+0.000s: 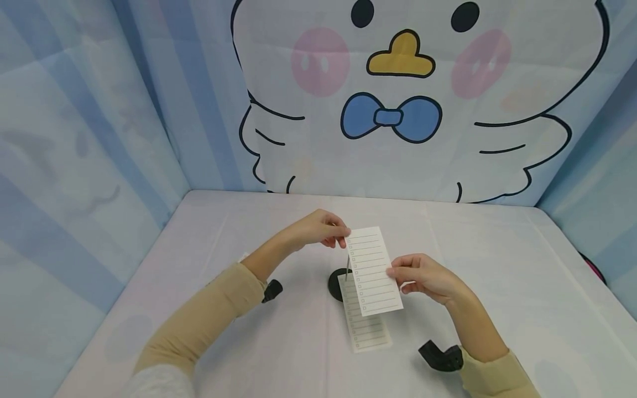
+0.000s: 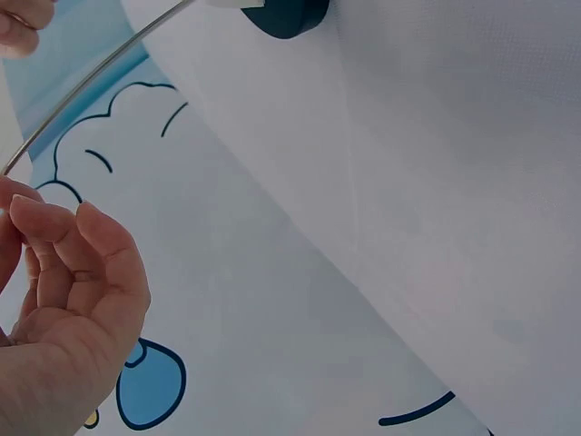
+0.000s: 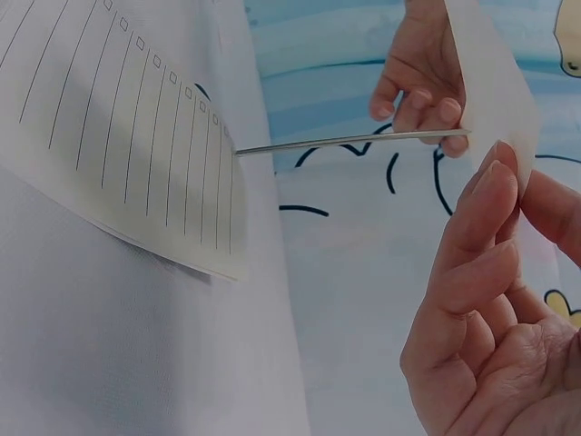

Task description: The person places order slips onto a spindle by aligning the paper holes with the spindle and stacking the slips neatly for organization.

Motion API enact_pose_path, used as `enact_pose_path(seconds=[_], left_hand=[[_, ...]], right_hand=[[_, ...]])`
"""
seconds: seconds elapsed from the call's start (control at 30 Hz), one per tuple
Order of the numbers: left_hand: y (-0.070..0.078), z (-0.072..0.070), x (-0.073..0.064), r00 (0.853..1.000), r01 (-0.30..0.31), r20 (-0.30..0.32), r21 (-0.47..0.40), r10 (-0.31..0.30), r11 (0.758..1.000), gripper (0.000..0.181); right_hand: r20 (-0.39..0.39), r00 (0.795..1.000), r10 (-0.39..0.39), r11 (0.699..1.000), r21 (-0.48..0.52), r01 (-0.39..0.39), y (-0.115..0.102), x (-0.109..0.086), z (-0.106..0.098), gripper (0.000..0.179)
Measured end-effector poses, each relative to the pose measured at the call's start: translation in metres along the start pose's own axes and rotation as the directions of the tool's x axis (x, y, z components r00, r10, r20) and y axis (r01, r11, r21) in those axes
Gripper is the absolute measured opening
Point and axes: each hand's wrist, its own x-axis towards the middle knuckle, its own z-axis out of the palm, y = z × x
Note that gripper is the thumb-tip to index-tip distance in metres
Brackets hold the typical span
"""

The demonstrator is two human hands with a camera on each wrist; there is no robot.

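My right hand (image 1: 423,276) pinches the right edge of a white lined checklist slip (image 1: 374,271) between thumb and fingers. At the slip's upper left corner, the fingertips of my left hand (image 1: 320,228) pinch the paper. A thin metal spike (image 3: 354,141) rises behind it, its upper end meeting the slip near the left fingers in the right wrist view. Lower on the spike sits a similar lined sheet (image 1: 367,334), tilted over the round black base (image 1: 335,287). The held slip overlaps this sheet in the head view.
A white cloth covers the table (image 1: 259,354). Behind it hangs a curtain (image 1: 308,149) printed with a cartoon bird, with blue striped cloth at both sides. Black wrist mounts (image 1: 442,356) stick out by both sleeves.
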Motion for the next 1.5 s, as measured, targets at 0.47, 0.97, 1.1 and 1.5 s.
enact_pose_path(seconds=[0.47,0.97,1.1,1.5], left_hand=[[-0.005,-0.002,-0.002,0.999,-0.021,0.038,-0.013,0.022,1.000,0.017],[-0.007,0.000,-0.002,0.998,-0.037,0.048,-0.028,0.038,0.999,0.018],[-0.008,0.001,-0.001,0.998,-0.042,0.048,-0.032,0.043,0.999,0.018],[-0.011,0.005,-0.001,0.997,-0.061,0.047,-0.068,0.064,0.996,0.018]], right_hand=[[0.056,0.998,-0.029,0.999,-0.019,0.030,0.000,0.000,0.002,0.008],[0.053,0.999,0.001,0.999,-0.040,0.001,0.003,0.002,0.003,0.009],[0.048,0.999,0.008,0.999,-0.043,-0.006,0.005,0.004,0.002,0.009],[0.040,0.999,0.019,0.998,-0.066,-0.016,0.010,0.008,0.004,0.013]])
